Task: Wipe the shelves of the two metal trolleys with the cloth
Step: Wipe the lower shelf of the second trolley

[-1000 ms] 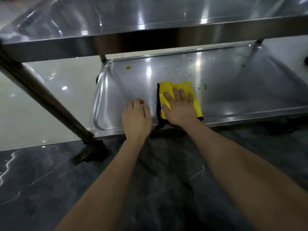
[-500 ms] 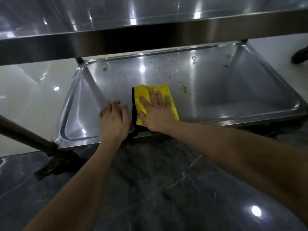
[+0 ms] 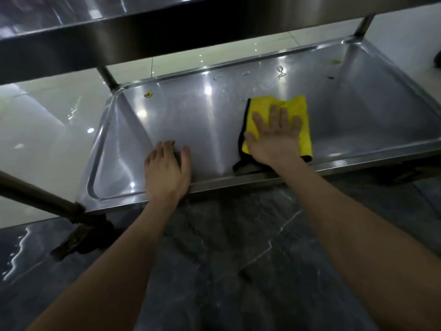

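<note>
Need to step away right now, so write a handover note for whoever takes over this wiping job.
Left hand: open, resting on the near rim of the lower shelf.
Right hand: open, pressing the yellow cloth flat on that shelf, right of centre.
Done: unclear; the shelf's middle looks free of bits.
Left: yellow speck at the far left corner, droplets along the far edge, bits far right. Second trolley out of view.

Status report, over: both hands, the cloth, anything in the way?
Right hand flat on yellow cloth. Left hand open on lower shelf front. Crumbs near far rim.
</note>
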`<action>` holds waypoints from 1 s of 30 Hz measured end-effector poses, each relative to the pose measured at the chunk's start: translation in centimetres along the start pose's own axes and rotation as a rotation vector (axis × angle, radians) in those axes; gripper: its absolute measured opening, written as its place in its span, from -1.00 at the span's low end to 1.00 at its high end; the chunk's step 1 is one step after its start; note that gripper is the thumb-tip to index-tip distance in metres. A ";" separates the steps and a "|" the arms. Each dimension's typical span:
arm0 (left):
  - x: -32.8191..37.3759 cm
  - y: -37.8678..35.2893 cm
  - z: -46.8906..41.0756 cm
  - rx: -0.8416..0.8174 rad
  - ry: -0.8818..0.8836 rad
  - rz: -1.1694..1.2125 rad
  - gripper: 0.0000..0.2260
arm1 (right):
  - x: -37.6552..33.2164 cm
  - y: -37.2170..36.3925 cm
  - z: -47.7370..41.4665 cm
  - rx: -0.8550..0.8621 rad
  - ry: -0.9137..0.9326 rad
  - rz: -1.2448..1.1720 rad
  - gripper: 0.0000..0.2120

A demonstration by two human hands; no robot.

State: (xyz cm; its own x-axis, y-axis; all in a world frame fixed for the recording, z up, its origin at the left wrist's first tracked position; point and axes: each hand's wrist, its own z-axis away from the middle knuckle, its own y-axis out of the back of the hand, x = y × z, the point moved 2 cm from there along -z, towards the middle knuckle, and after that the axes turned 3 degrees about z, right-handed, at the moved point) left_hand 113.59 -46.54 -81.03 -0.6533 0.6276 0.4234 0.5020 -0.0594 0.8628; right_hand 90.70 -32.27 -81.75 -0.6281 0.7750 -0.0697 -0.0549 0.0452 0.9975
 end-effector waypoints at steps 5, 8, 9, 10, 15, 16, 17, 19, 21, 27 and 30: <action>-0.4 0.4 -0.3 0.008 -0.061 -0.037 -0.49 | -12.6 0.6 1.9 -0.100 0.501 -0.041 -0.38; -0.9 0.3 -0.2 0.019 -0.008 -0.011 -0.48 | -10.6 0.4 1.5 -0.077 0.496 -0.062 -0.42; -1.0 0.2 -0.2 0.014 0.000 -0.009 -0.48 | -8.6 0.5 1.0 -0.063 0.475 -0.068 -0.42; -1.1 0.2 -0.3 0.006 0.001 -0.012 -0.49 | -6.2 0.5 0.6 -0.044 0.443 -0.071 -0.43; -1.1 0.4 -0.3 -0.018 0.006 -0.013 -0.46 | 9.1 1.0 0.1 0.118 0.129 -0.079 -0.45; -1.0 0.5 -0.3 -0.017 0.009 -0.020 -0.45 | 11.3 1.2 0.3 0.139 0.071 -0.090 -0.41; -0.8 0.5 -0.2 -0.014 0.008 -0.030 -0.45 | 12.4 1.4 0.6 0.155 0.028 -0.094 -0.36; 0.0 0.5 0.0 -0.002 -0.031 -0.058 -0.44 | 12.2 1.3 0.9 0.156 0.002 -0.072 -0.31; 2.1 0.1 0.2 0.001 -0.076 -0.058 -0.42 | 10.1 1.1 1.1 0.129 0.019 -0.029 -0.31; 16.1 -5.7 0.8 -0.086 -0.279 0.033 -0.38 | 9.1 1.2 0.7 0.094 0.106 -0.014 -0.40; 19.3 -8.2 1.0 -0.134 -0.279 0.037 -0.45 | 10.0 1.4 1.1 0.073 0.111 -0.047 -0.35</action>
State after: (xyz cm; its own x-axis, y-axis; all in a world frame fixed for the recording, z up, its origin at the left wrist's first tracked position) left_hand 97.44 -33.12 -80.23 -0.4464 0.8107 0.3787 0.4313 -0.1759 0.8849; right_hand 85.20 -23.77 -81.00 -0.7084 0.6967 -0.1135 -0.0323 0.1286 0.9912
